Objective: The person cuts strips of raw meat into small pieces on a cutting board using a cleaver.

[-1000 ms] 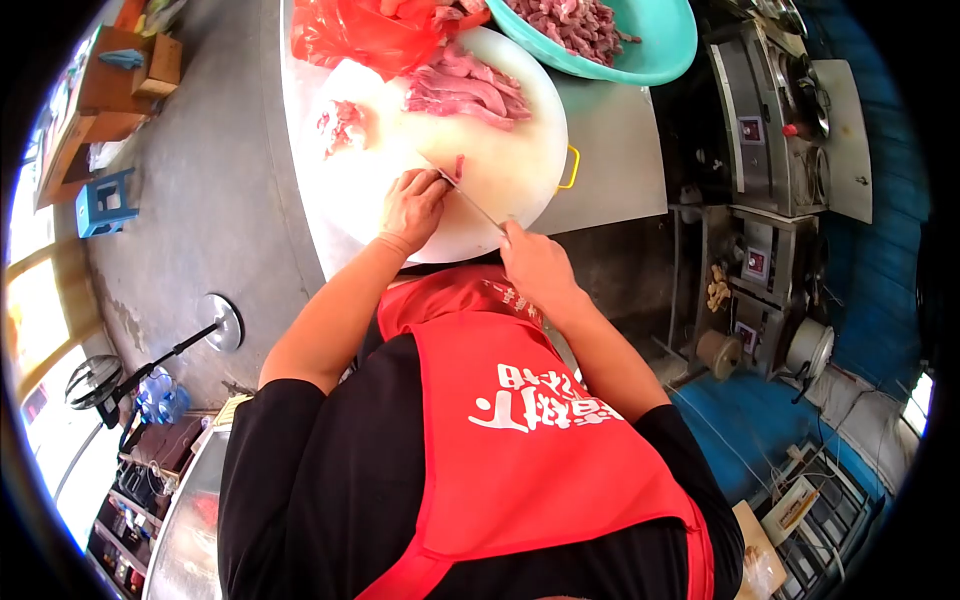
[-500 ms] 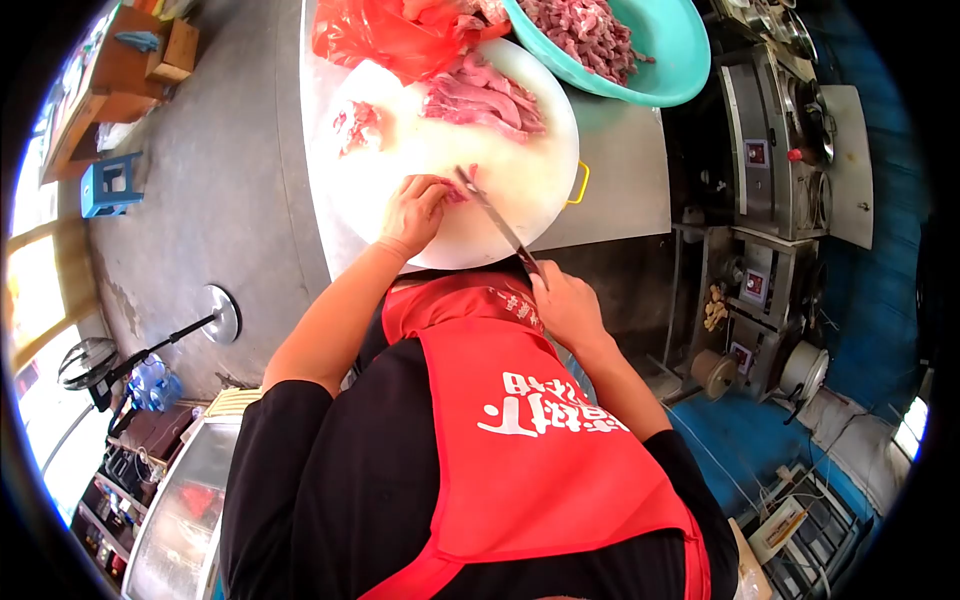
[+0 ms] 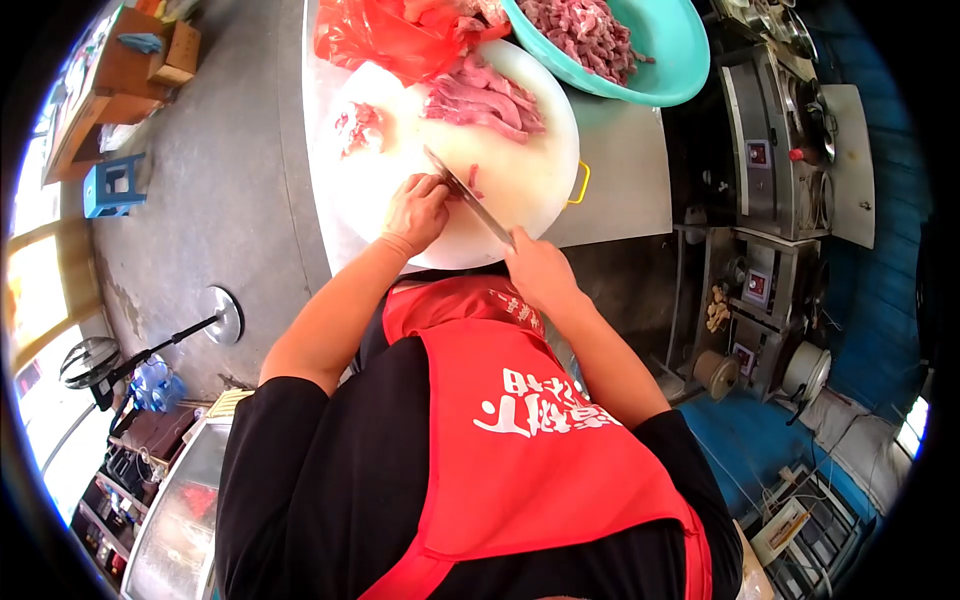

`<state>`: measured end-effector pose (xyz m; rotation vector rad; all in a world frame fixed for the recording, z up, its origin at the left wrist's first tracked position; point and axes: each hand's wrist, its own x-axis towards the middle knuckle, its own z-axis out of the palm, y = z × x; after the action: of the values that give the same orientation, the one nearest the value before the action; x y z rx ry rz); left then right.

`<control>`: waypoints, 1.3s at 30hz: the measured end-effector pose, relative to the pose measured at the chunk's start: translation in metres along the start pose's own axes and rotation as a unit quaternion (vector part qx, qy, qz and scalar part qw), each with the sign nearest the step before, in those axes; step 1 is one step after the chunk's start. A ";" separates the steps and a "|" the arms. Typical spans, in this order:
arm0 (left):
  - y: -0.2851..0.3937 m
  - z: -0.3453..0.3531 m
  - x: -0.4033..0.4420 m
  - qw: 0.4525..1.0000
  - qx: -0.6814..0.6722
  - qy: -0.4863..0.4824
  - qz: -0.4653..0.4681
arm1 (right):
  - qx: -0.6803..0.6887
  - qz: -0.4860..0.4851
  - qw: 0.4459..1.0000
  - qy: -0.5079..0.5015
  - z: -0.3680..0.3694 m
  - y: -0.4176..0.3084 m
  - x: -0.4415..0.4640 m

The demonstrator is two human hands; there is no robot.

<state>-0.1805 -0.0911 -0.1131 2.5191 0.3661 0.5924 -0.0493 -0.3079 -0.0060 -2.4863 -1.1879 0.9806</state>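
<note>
My right hand (image 3: 540,270) is closed around the handle of a knife (image 3: 486,213), its blade slanting up and left across the round white cutting board (image 3: 525,185). Curled fingers of my left hand (image 3: 415,213) press on a small piece of meat at the board's near part, mostly hidden by the fingers and blade. The blade lies right beside those fingertips. Just right of the knife are small cut bits of meat (image 3: 475,182). Farther up the board rest long pink meat strips (image 3: 485,102), and a small heap of trimmings (image 3: 359,128) sits at the left.
A red plastic bag (image 3: 385,42) overlaps the board's far left edge. The turquoise basin (image 3: 675,60) at the far right holds chopped meat (image 3: 580,38). A yellow handle (image 3: 582,184) sticks out from the board's right side. Steel kitchen equipment (image 3: 758,150) stands right of the table (image 3: 630,185).
My right hand and the knife have moved left and slightly up, bringing the blade against my left fingertips. A cut bit now shows right of the blade. My left hand has hardly moved.
</note>
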 end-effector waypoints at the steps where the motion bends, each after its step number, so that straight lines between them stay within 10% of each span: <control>1: -0.001 0.001 -0.003 1.000 0.003 -0.004 -0.004 | 0.005 0.024 1.000 -0.014 0.000 0.010 -0.015; 8: 0.003 -0.009 -0.018 0.998 -0.040 0.044 -0.014 | 0.014 0.153 0.984 -0.086 -0.014 0.056 -0.098; 28: 0.003 -0.006 -0.011 1.000 0.000 -0.020 -0.015 | -0.034 -0.023 0.999 -0.009 0.004 -0.013 -0.004; 39: 0.013 -0.001 -0.016 0.976 -0.134 0.035 -0.165 | 0.069 0.116 0.990 -0.039 -0.020 0.071 -0.091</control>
<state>-0.1928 -0.1073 -0.1109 2.1230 0.6691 0.5570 -0.0340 -0.4213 0.0208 -2.5346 -0.8319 1.1858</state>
